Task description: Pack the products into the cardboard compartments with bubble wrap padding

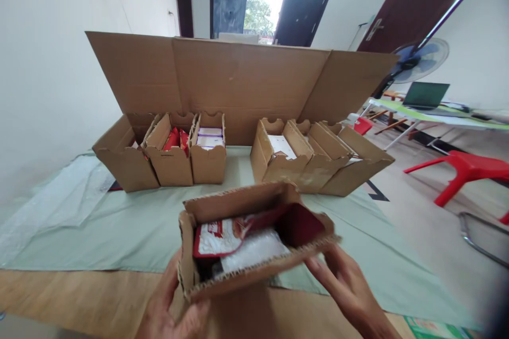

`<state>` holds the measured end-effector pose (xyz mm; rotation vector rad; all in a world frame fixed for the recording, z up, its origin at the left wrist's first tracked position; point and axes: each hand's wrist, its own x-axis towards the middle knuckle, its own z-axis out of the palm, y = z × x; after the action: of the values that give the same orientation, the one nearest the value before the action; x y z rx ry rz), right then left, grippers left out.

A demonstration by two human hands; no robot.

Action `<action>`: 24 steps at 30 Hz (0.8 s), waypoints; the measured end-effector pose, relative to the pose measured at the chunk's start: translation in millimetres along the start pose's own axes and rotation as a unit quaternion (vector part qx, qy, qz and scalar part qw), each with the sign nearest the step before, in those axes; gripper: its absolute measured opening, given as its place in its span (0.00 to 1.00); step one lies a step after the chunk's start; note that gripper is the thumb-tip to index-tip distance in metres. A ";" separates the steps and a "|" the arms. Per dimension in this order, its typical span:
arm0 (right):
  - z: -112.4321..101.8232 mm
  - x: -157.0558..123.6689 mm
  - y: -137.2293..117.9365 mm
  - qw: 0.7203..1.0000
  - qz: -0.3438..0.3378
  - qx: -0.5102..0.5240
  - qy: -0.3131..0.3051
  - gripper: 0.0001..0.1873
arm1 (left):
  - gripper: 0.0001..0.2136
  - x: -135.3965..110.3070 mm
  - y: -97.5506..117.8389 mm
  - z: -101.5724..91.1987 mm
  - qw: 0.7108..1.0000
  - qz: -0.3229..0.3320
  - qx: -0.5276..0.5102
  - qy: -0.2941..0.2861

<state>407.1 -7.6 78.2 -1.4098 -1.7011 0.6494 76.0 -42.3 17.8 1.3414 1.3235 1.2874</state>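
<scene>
Between my two hands is an open cardboard box [222, 288], tilted so that its inside faces me. My left hand [169, 302] grips its left end, thumb on the near side. At the right end, my right hand [342, 283] has its fingers against the lower near corner. Inside lie a red and white printed packet [218, 237], a clear plastic-wrapped item [254, 251] and a dark red piece [302, 225] at the right. The box's underside and some fingertips are hidden.
Behind stand several cardboard bins, one with red packets [172, 139], another with white-purple boxes [210, 137]. A tall cardboard panel [250, 77] rises behind them. Clear plastic wrap [67, 201] lies left on the pale green cloth [151, 233]. A red stool [465, 169] stands right.
</scene>
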 end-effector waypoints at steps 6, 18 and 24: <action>47.5 106.8 -5.4 0.983 -0.058 0.163 -0.054 0.31 | 0.37 23.1 -2.0 0.5 1.000 0.004 0.012 0.027; 80.5 137.3 13.7 0.989 -0.051 0.122 0.072 0.32 | 0.36 -5.8 -12.8 49.1 0.981 0.140 0.134 0.019; 92.7 136.7 18.2 0.984 -0.065 0.116 0.118 0.31 | 0.39 -4.0 -19.3 63.4 0.979 0.148 0.138 0.011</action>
<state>333.5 138.6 49.6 -1.1532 -1.4661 0.5643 136.3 -38.4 -9.6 1.7748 1.3931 1.3510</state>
